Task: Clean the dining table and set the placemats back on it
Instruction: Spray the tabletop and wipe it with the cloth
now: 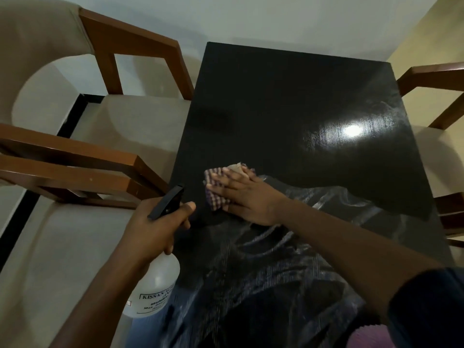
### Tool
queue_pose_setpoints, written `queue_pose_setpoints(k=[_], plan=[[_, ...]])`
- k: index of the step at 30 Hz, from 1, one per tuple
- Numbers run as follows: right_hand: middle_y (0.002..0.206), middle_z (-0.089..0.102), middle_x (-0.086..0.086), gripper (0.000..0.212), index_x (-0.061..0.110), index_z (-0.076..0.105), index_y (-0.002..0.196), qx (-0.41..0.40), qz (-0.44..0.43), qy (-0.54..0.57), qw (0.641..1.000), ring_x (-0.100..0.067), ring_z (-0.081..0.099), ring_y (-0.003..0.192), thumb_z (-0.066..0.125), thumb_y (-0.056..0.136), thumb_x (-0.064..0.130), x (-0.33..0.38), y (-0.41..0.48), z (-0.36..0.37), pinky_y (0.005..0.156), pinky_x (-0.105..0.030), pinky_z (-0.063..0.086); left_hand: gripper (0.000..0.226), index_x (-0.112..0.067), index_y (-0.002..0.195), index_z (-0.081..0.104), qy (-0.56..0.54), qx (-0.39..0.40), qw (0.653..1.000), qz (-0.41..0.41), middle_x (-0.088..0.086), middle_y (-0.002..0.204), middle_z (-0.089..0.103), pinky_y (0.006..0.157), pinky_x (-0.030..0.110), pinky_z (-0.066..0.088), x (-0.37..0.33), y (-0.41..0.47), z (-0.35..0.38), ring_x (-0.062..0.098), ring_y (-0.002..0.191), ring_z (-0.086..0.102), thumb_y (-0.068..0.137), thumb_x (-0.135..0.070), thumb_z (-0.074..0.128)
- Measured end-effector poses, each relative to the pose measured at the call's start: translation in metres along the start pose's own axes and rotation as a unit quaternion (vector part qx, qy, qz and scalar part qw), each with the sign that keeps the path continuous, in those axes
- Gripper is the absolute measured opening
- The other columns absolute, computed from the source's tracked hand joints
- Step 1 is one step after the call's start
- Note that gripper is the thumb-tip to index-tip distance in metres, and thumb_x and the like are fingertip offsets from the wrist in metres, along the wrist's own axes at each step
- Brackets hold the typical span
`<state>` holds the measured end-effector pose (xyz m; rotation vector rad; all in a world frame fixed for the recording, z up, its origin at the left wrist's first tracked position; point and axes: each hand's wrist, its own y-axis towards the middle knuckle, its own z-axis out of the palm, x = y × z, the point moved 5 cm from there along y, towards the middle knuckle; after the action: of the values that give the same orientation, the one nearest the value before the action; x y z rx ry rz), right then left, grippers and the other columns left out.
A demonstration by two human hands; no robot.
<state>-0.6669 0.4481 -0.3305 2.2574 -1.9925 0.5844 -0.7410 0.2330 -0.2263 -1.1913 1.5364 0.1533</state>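
The black dining table fills the middle of the view, with wet smear marks across its near half. My right hand lies flat, pressing a checked cloth onto the table near its left edge. My left hand grips a white spray bottle with a black trigger head, held over the table's left edge. No placemats are in view.
Two wooden chairs with beige cushions stand along the table's left side. Another wooden chair stands at the right side. A white wall runs behind the table's far edge. A lamp's reflection shines on the table's right part.
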Motion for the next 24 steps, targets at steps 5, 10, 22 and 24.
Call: queue_pose_setpoints(k=[5, 10, 22, 24], plan=[[0.174, -0.004, 0.01, 0.063, 0.039, 0.007, 0.166, -0.024, 0.113, 0.025, 0.993, -0.017, -0.014, 0.16, 0.029, 0.109, 0.053, 0.01, 0.032, -0.006, 0.126, -0.056, -0.011, 0.032, -0.005, 0.086, 0.067, 0.003, -0.003, 1.0, -0.017, -0.002, 0.051, 0.064, 0.051, 0.031, 0.047, 0.013, -0.012, -0.004, 0.013, 0.038, 0.049, 0.099, -0.034, 0.066], [0.175, -0.005, 0.007, 0.066, 0.036, 0.007, 0.166, 0.006, 0.053, -0.004, 0.999, -0.021, -0.015, 0.16, 0.036, 0.108, 0.049, 0.063, 0.067, 0.002, 0.124, -0.061, -0.014, 0.035, -0.006, 0.083, 0.065, -0.018, -0.018, 0.999, -0.037, 0.0, 0.048, 0.059, 0.048, 0.03, 0.047, 0.029, -0.023, -0.004, 0.012, 0.039, 0.051, 0.094, -0.038, 0.072], [0.175, 0.004, 0.007, 0.061, 0.036, 0.013, 0.166, 0.048, -0.094, -0.062, 0.993, -0.021, -0.006, 0.161, 0.033, 0.11, 0.05, 0.038, -0.07, 0.021, 0.127, -0.054, -0.01, 0.028, -0.004, 0.092, 0.069, -0.023, 0.043, 0.998, -0.041, 0.019, 0.068, 0.065, 0.045, 0.032, 0.043, 0.023, -0.035, 0.025, 0.02, 0.045, 0.05, 0.096, -0.032, 0.072], [0.174, -0.005, 0.01, 0.062, 0.039, 0.005, 0.166, 0.056, -0.036, -0.05, 0.996, -0.016, -0.015, 0.16, 0.028, 0.11, 0.053, 0.007, -0.089, 0.011, 0.127, -0.05, -0.014, 0.032, -0.001, 0.092, 0.069, -0.026, 0.058, 0.997, -0.044, 0.024, 0.071, 0.064, 0.045, 0.031, 0.042, 0.024, -0.036, 0.032, 0.021, 0.046, 0.049, 0.095, -0.033, 0.072]])
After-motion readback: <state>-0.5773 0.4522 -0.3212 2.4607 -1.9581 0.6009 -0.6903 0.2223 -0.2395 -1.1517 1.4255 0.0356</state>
